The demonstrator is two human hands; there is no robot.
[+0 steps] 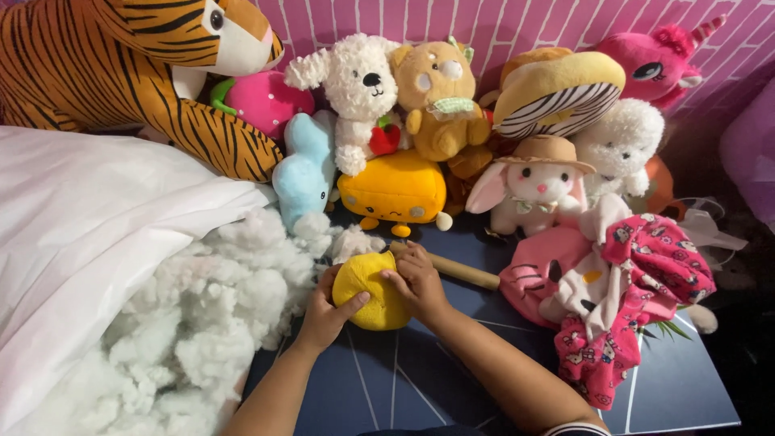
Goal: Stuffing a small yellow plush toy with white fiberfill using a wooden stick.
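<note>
- Hands first: the left hand [327, 311] is wrapped around the left side of a round yellow plush ball [367, 289], thumb lying across its front, so it's closed on it.
- The right hand [417, 278] is curled over the top right of the same ball, fingers bent and pressing into the fabric, gripping it too.
- The ball sits low on the dark blue desk [686, 387], pretty much in the middle, just right of the stuffing.
- A wooden stick [462, 271] pokes out from behind the right hand, angled toward the right.
- Big heap of white stuffing [202, 331] spills across the left side of the desk, touching the left wrist area, with a white sheet [81, 218] bunched above it.
- Right of the hands there's a pink doll in a printed pink dress [638, 282], lying flopped over.
- Behind it all, a row of soft toys against a pink brick wall [452, 20]: striped tiger [121, 64], white puppy [355, 89], tan bear [436, 97], yellow cube-shaped plush [394, 190], light blue plush [303, 173], white bunny with a hat [537, 186], and a pink unicorn [658, 64] at the far right.
</note>
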